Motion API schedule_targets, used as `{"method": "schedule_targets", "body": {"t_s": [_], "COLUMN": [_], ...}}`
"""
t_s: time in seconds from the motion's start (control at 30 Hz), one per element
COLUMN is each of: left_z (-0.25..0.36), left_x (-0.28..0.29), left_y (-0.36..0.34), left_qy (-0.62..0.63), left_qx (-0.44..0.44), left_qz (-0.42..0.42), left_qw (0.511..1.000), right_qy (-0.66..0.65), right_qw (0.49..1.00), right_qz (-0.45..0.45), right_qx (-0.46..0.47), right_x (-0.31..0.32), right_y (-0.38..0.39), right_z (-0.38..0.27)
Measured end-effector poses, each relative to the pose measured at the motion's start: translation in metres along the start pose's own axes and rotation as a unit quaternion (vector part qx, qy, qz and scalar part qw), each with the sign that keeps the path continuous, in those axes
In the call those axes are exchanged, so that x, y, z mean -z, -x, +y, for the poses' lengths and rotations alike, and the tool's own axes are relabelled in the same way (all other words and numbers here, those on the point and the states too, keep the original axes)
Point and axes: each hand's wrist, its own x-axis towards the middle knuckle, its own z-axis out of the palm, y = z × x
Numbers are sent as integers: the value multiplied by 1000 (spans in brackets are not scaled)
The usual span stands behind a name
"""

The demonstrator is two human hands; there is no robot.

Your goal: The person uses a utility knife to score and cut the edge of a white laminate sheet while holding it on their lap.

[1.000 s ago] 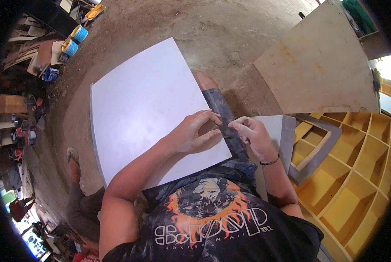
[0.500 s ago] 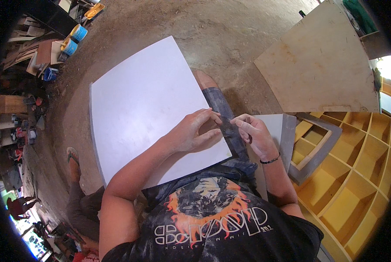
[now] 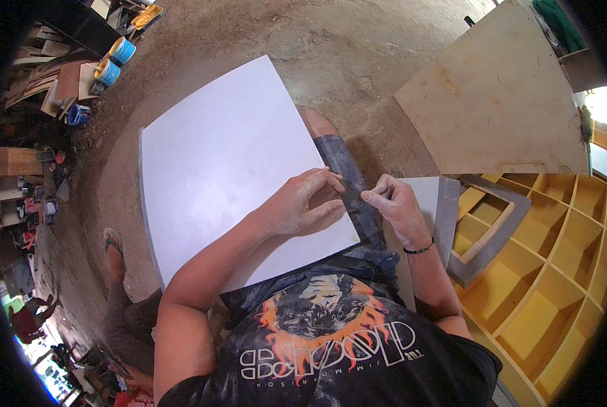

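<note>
A large white panel (image 3: 215, 156) lies across my lap, its long right edge running over my right thigh. My left hand (image 3: 311, 200) rests on the panel near that edge, thumb and fingers apart, with the curved fingertips reaching just past the edge. Just right of the panel, my right hand (image 3: 396, 209) is raised with thumb and index finger pressed together and the other fingers curled in. Whatever it pinches, if anything, is too small to make out. Whitish dust covers both hands.
To the right stand a yellow compartmented frame (image 3: 527, 285), a grey-edged rectangular frame (image 3: 488, 227) and a big plywood sheet (image 3: 500, 102). Paint buckets (image 3: 106, 72) and wood scraps (image 3: 58, 88) sit at the far left. Another person's sandalled foot (image 3: 113, 244) is left of the panel.
My right hand has turned slightly at the wrist, its fingers curling in tighter and its pinch shifting a little down. My left hand and the panel stay put.
</note>
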Motion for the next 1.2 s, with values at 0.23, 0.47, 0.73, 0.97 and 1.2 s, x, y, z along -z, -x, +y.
{"method": "schedule_targets", "body": {"t_s": [0.23,0.47,0.73,0.97,1.2], "left_z": [-2,-1,0,0,-1], "left_x": [0,0,0,-1,1], "left_y": [1,0,1,2,1], "left_qy": [-1,-7,1,25,10], "left_qx": [-10,-1,14,35,17], "left_qz": [3,-6,-7,3,-2], "left_qw": [1000,1000,1000,999,1000], "right_qy": [-21,-61,-84,-114,19], "right_qw": [999,996,996,993,989], "right_qz": [5,-34,-33,15,-146], "right_qx": [-48,-56,0,0,21], "right_x": [4,6,10,29,24], "right_y": [0,-1,-5,-10,4], "right_z": [-7,-10,2,12,-6]}}
